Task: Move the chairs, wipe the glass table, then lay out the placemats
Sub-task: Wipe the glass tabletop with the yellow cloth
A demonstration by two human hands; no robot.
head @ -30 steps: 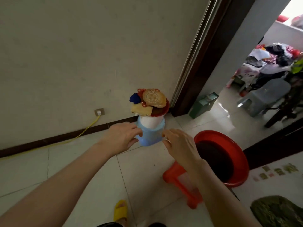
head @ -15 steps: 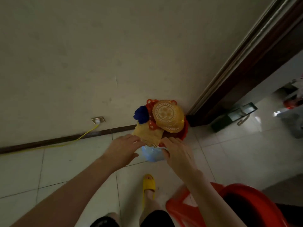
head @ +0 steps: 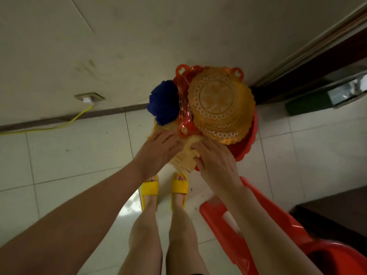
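Observation:
A pile stands by the wall: a yellow cloth [head: 185,160], a dark blue cloth [head: 163,105], an orange lacy plastic dish [head: 220,105] turned upside down, and a red tray [head: 245,147] under it. My left hand [head: 158,149] lies on the yellow cloth's left side, fingers pressed into it. My right hand [head: 215,158] pinches the same cloth from the right. A red plastic chair [head: 238,243] stands at the lower right, partly behind my right forearm. The stand under the pile is hidden.
My feet in yellow slippers [head: 164,187] stand on the white tiled floor just below the pile. A wall socket [head: 89,96] with a yellow cable [head: 59,127] is at the left. A dark door frame [head: 309,64] and a green box [head: 325,96] are at the right.
The view has tipped down and closer over the pile. Both hands went from the blue stand's sides up onto the yellow cloth and closed on it.

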